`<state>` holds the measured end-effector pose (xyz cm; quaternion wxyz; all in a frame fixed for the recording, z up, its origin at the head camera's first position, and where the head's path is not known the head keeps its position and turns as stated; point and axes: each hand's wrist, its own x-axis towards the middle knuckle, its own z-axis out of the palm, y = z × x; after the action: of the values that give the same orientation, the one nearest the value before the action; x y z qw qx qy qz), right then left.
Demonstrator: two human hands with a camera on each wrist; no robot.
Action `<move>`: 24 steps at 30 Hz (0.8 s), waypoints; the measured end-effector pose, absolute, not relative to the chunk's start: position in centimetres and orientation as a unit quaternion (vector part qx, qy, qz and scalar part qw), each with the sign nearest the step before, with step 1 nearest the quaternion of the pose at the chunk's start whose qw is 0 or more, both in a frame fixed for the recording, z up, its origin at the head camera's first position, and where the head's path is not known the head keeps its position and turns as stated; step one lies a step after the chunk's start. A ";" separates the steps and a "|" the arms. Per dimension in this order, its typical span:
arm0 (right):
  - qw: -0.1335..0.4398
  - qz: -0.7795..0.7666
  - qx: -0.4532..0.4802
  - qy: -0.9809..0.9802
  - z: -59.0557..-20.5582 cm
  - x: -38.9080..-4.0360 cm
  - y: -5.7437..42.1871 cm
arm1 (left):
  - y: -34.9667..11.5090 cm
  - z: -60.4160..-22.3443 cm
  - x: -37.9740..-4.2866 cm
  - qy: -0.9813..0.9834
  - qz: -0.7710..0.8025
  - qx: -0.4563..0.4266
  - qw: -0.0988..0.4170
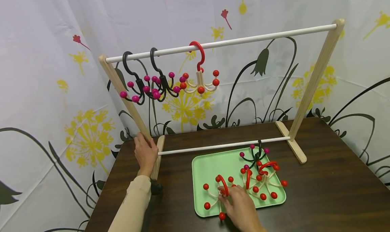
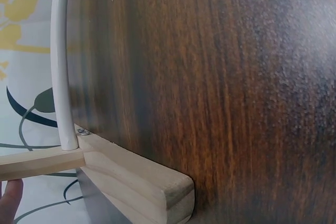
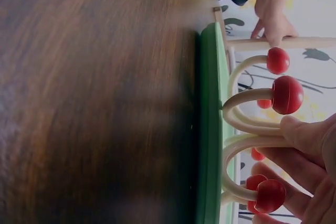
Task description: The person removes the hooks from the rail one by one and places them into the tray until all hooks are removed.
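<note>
My right hand (image 1: 242,206) pinches a red-hooked hanger (image 1: 224,185) by its stem, over the left front of the green tray (image 1: 210,164). Curved cream arms tipped with red balls (image 3: 287,95) spread below the fingers in the right wrist view. At the rack's left side, my left hand (image 1: 145,154) grips the wooden upright (image 1: 131,108) low down, just above its foot (image 2: 136,182). Beside the right hand, two more red-hooked hangers (image 1: 266,179) lie on the tray. Behind them is a black hanger (image 1: 257,157) with magenta balls.
The rack's white top rod (image 1: 262,38) carries two black hangers (image 1: 164,81) and one red-hooked hanger (image 1: 199,78) towards its left. A lower rod (image 1: 225,146) runs behind the tray. The dark wooden table (image 1: 329,184) meets a patterned curtain (image 1: 61,29).
</note>
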<state>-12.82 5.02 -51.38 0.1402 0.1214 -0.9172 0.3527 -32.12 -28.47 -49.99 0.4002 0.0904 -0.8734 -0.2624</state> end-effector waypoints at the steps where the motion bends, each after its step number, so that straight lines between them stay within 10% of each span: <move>1: 0.144 0.350 0.119 -0.918 -51.4 -12.8 5.0 | -28.5 -49.9 -32.1 -0.873 -0.262 0.090 0.400; 24: 0.134 0.312 0.066 -0.938 -50.8 -13.0 4.8 | -28.5 -49.7 -32.0 -0.875 -0.266 0.092 0.393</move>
<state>-13.04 4.85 -50.85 0.1342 0.0658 -0.9382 0.3122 -31.97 -28.46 -49.65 0.3931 0.0922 -0.8754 -0.2657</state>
